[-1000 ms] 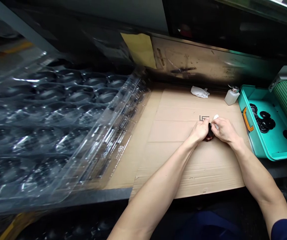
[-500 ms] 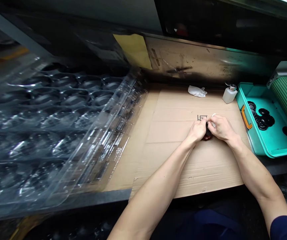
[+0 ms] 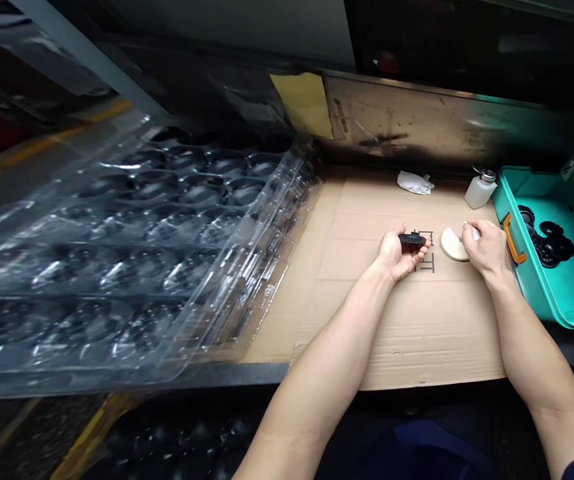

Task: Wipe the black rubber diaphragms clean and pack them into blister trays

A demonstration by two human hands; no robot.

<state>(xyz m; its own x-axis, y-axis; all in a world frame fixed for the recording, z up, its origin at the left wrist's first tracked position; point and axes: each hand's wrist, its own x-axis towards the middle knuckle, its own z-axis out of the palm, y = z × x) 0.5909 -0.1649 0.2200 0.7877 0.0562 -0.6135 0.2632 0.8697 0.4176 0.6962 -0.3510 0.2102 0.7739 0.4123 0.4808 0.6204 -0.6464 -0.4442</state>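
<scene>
My left hand (image 3: pixel 403 257) is closed on a black disc-shaped part (image 3: pixel 411 239), held nearly flat above the cardboard sheet (image 3: pixel 347 257). To its right, my right hand (image 3: pixel 487 248) is closed, pinching a small white cloth-like piece (image 3: pixel 475 233) that shows at the fingertips. A cream round pad (image 3: pixel 451 245) lies on the cardboard right beside those fingers, its right side partly covered by them. Dark printed marks (image 3: pixel 425 263) show on the cardboard near my left hand.
Clear plastic trays with round pockets (image 3: pixel 147 247) are stacked on the left. A teal bin (image 3: pixel 541 293) with black round parts (image 3: pixel 557 247) stands at right. A white pump bottle (image 3: pixel 481 190) and a crumpled white wipe (image 3: pixel 415 183) sit behind my hands.
My hands were together over the dark part; now they are apart, the left lifting the black part and the right beside the cream pad. The view has turned left.
</scene>
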